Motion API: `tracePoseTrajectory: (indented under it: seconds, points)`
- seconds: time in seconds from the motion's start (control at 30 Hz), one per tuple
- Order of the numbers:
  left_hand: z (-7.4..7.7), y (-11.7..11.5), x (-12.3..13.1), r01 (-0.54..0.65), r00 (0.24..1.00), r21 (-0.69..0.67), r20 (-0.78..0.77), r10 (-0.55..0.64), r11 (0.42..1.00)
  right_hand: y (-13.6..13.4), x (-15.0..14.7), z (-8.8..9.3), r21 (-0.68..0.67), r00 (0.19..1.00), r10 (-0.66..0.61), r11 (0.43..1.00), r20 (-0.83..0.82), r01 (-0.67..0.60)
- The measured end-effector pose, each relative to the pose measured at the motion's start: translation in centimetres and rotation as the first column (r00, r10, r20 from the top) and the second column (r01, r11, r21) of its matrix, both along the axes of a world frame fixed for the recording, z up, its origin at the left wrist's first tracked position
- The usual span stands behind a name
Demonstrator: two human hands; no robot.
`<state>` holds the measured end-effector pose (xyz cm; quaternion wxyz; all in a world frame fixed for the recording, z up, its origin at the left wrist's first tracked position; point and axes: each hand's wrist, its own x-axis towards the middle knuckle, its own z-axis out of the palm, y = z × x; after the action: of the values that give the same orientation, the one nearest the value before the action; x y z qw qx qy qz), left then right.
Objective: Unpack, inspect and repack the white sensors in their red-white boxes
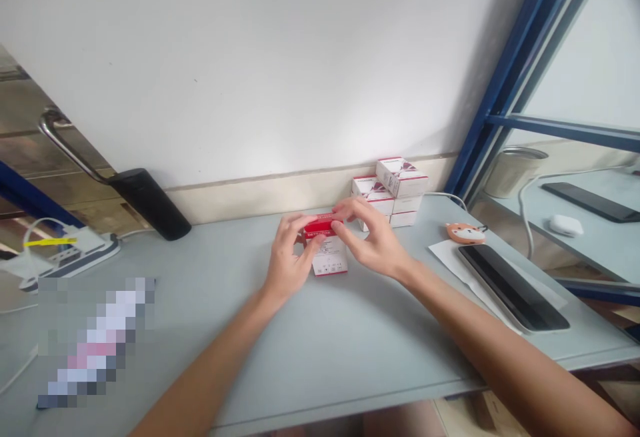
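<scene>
A small red and white carton (329,250) stands on the grey table (320,337) near the middle. My left hand (290,257) grips its left side, thumb against the front. My right hand (370,237) holds its right side, with fingers curled over the red top. Both hands are closed on the carton. Just behind my right hand sits a stack of similar red and white cartons (393,191) by the wall.
A dark tablet (510,283) lies on white paper at the right, with a small orange fox-shaped item (465,232) beside it. A black lamp base (150,202) and a white power strip (70,253) are at the left. Blue shelving (500,90) rises at the right.
</scene>
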<state>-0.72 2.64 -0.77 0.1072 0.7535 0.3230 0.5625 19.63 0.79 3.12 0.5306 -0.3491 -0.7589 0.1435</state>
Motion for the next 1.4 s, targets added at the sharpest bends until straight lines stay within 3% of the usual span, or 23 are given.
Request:
tracePoseTrajectory:
  seconds: [0.1,0.2,0.33,0.43,0.5,0.6,0.7,0.83,0.97,1.17,1.4]
  points:
    - [0.2,0.3,-0.4,-0.012,0.998,0.043,-0.058,0.014,0.999,0.3,0.4,-0.4,0.047,0.998,0.039,0.998,0.058,-0.042]
    - [0.2,0.5,-0.4,-0.005,0.997,0.038,-0.071,0.008,0.999,0.7,0.3,-0.9,0.113,0.992,-0.002,0.994,0.123,-0.012]
    - [0.1,0.7,-0.2,-0.013,0.998,0.005,-0.054,0.013,1.0,0.9,0.0,-1.4,0.133,0.995,-0.048,0.99,0.084,0.037]
    - [-0.2,1.3,-0.5,-0.018,0.993,-0.142,0.109,0.033,0.99,0.9,0.1,-1.7,0.034,0.995,-0.026,0.999,0.094,0.023]
    - [-0.8,2.1,-1.2,-0.027,0.964,-0.313,0.244,0.107,0.949,0.8,0.2,-2.3,-0.088,0.982,0.044,0.996,0.184,-0.028]
    - [-1.8,3.5,-2.8,-0.042,0.964,-0.435,0.219,0.151,0.899,0.8,-0.1,-3.4,-0.233,0.942,0.182,0.965,0.281,-0.117]
    - [-2.6,4.8,-4.3,-0.09,0.982,-0.495,0.099,0.16,0.864,0.8,-0.8,-4.2,-0.242,0.93,0.125,0.969,0.346,-0.041]
    - [-2.9,5.8,-5.7,-0.263,0.961,-0.484,-0.05,0.273,0.835,0.4,-2.1,-4.7,-0.062,0.899,-0.082,0.991,0.431,0.121]
    - [-2.7,6.2,-6.9,-0.419,0.907,-0.418,-0.145,0.396,0.806,0.6,-3.6,-5.7,0.128,0.817,-0.132,0.989,0.562,0.072]
    - [-2.0,6.4,-8.5,-0.562,0.826,-0.339,-0.179,0.534,0.755,3.8,-7.8,-6.1,0.021,0.744,-0.063,0.998,0.666,0.066]
    - [-2.1,6.7,-10.3,-0.589,0.808,-0.309,-0.179,0.562,0.747,7.3,-15.3,-5.0,-0.005,0.724,-0.119,0.986,0.68,0.166]
